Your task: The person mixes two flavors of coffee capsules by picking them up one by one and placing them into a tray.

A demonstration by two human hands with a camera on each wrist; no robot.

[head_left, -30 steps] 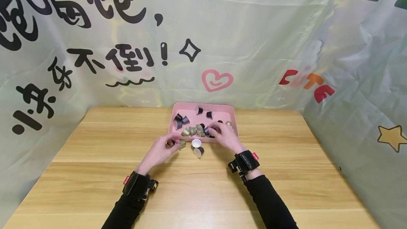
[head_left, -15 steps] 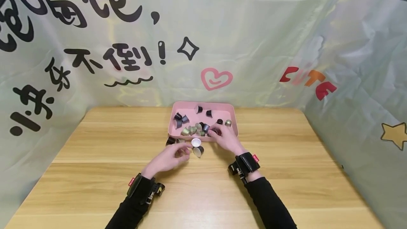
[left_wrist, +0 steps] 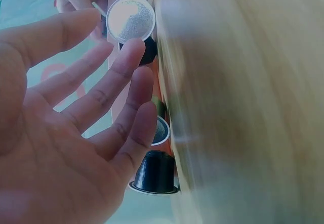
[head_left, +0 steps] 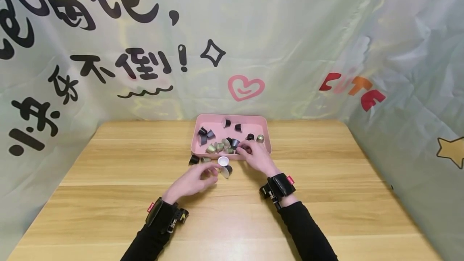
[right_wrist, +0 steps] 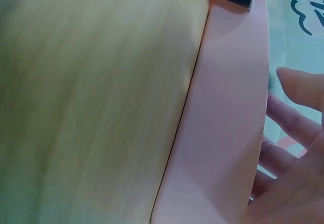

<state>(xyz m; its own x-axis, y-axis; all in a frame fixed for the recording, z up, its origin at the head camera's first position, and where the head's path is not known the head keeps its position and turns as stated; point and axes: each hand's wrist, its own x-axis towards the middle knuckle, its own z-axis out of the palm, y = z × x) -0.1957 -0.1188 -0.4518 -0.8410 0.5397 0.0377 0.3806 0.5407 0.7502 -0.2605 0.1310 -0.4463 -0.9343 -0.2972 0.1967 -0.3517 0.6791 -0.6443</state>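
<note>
My left hand [head_left: 192,179] is low over the table in front of the pink tray [head_left: 250,121], its fingers spread and holding nothing in the left wrist view. Its fingertips reach right beside a coffee capsule with a pale lid [head_left: 226,172]; a white-lidded capsule [head_left: 223,161] stands just behind. Further left along the tray's front wall lie a black capsule [left_wrist: 155,172] and a green capsule [head_left: 205,159]. My right hand [head_left: 258,157] reaches over the tray's front right rim, fingers loosely bent by a dark capsule [head_left: 248,150]. In the right wrist view, the tray wall partly hides those fingers.
Inside the tray lie several more capsules: black ones [head_left: 237,127], dark blue-grey ones [head_left: 202,140] and green ones [head_left: 211,149]. The tray sits at the back of the wooden table [head_left: 308,196], close to a printed cloth backdrop [head_left: 290,51].
My left hand has let go of the green capsule near the tray's left front and moved right, toward the pale-lidded capsules. The right hand has stayed over the tray.
</note>
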